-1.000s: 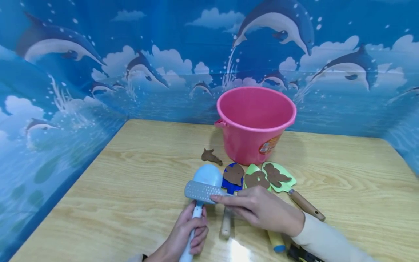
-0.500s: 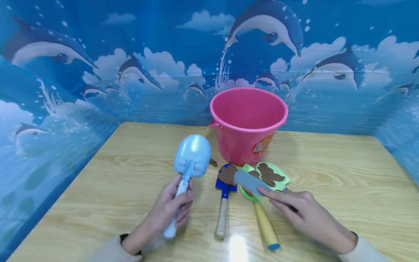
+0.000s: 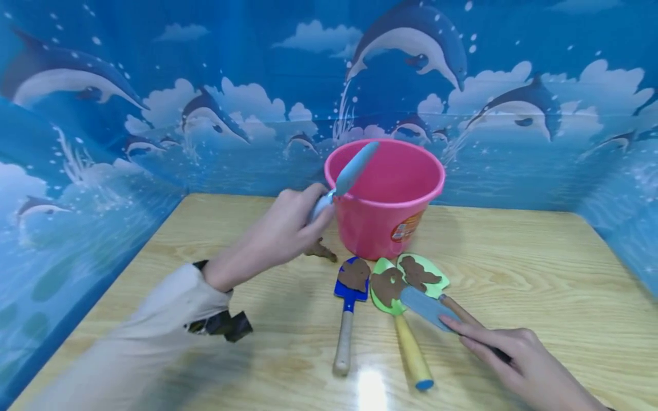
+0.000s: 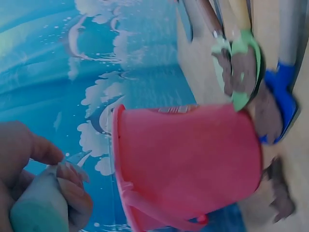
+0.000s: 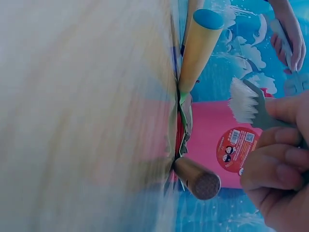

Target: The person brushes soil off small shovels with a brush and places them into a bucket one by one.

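My left hand (image 3: 288,222) grips the handle of a light blue toy shovel (image 3: 356,168), raised so that its blade, seen edge-on, overlaps the near left rim of the pink bucket (image 3: 367,228). In the left wrist view the fingers curl round the pale handle (image 4: 41,203) beside the bucket. My right hand (image 3: 524,359) holds a grey-blue scrubbing brush (image 3: 429,307), index finger along its back. White bristles (image 5: 243,102) face down in the right wrist view. The brush end reaches the brown clay-like lump on the green trowel (image 3: 396,308).
A blue shovel (image 3: 349,295) and a light green shovel (image 3: 437,268) lie either side of the green trowel, each bearing a flat brown lump. Another brown piece (image 3: 323,251) lies on the wooden table (image 3: 247,354) left of the bucket. A dolphin-print cloth (image 3: 257,154) hangs behind.
My left hand has lifted the light blue shovel up and rightward to the bucket's rim, turning the blade edge-on. My right hand has drawn the brush away from that shovel, down and right.
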`<action>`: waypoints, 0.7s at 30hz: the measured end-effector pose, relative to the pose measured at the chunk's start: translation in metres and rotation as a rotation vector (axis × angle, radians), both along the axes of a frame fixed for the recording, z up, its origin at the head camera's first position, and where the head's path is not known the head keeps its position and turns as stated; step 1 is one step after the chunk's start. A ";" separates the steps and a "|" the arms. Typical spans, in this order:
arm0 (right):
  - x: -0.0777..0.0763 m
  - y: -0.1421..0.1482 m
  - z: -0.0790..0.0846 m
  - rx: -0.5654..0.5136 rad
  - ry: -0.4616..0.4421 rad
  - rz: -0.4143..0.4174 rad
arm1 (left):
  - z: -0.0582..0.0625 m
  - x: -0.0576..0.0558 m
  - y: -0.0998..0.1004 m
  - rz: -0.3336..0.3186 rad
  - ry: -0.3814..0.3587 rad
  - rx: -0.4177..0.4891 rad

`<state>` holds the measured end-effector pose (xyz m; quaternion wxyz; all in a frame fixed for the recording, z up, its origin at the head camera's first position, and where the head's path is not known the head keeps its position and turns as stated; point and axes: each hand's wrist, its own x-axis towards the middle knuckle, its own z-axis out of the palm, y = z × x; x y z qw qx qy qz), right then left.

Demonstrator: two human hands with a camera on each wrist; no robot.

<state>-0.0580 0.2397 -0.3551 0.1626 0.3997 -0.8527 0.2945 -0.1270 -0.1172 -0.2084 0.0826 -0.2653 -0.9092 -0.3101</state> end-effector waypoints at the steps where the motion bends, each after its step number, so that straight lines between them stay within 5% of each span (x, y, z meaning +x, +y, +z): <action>1: 0.001 0.002 -0.002 -0.013 -0.001 0.007 | 0.005 -0.005 0.004 0.011 0.009 -0.043; 10: 0.010 0.011 0.003 0.057 -0.012 -0.048 | 0.030 -0.052 0.041 0.078 0.112 -0.456; 16: 0.012 0.012 0.004 0.039 -0.001 -0.054 | 0.028 -0.081 0.065 0.142 0.147 -0.623; 21: 0.014 0.014 0.002 0.037 -0.002 -0.064 | 0.019 -0.099 0.086 0.160 0.107 -0.783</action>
